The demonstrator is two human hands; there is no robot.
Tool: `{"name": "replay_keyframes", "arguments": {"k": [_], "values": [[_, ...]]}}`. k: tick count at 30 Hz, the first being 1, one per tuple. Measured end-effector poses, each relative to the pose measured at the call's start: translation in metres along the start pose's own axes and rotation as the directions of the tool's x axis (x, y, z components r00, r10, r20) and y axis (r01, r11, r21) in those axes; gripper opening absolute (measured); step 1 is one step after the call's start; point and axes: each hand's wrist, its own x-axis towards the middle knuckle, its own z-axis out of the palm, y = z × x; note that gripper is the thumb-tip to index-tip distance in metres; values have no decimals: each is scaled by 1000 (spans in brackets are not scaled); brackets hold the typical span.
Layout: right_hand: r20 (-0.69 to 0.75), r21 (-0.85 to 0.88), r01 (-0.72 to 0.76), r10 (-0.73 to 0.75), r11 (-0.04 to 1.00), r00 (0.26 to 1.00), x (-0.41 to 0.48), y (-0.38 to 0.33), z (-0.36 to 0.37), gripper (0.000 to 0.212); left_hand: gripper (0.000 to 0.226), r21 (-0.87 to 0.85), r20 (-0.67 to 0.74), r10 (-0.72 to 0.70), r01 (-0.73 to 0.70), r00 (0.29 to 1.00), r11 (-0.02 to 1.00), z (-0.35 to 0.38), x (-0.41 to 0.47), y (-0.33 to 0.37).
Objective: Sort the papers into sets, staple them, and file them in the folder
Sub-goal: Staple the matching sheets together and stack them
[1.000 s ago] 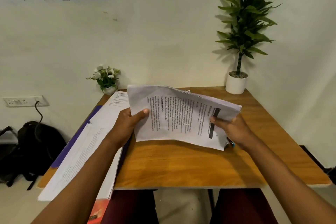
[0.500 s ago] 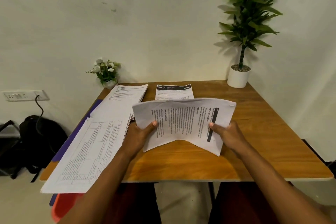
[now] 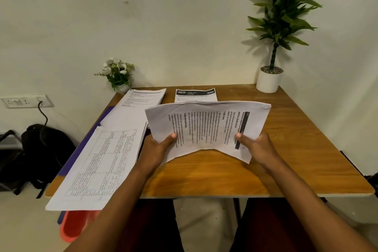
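Bowed printed sheaf (image 3: 206, 127) above table

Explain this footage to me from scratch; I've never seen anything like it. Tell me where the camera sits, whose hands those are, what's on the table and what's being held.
There is no machine here. A person wears a wide-angle camera on the head, so the view looks forward and down at their own arms. The left hand and right hand each pinch the near edge of one sheaf of printed papers, thumbs on top, over the wooden table. On the table's left lies a pile topped by a grid sheet, with another pile behind it. Both seem to rest on a purple folder. A single sheet with a black header lies near the far edge. A small flower pot and a tall potted plant stand at the far corners. No stapler shows.
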Motion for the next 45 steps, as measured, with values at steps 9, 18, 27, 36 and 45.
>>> {"name": "replay_keyframes", "arguments": {"k": [9,18,27,36,45], "values": [[-21,-51,-44,43,998,999,-6,9,1,19,42,-115,16,-33,35,999,993,4,-7,-13],[-107,526,-18,87,850,990,-2,-7,-8,31,49,-282,-73,-172,145,982,948,17,-14,-17],[15,669,-38,37,742,999,-13,-5,43,42,46,-555,74,-222,225,972,801,60,-30,-13],[-8,596,17,-15,803,1000,-3,-14,49,47,45,-540,0,-237,199,972,818,40,-17,-11],[81,159,133,-147,978,986,16,-42,20,22,67,266,176,136,-180,975,947,-9,40,45]]}}
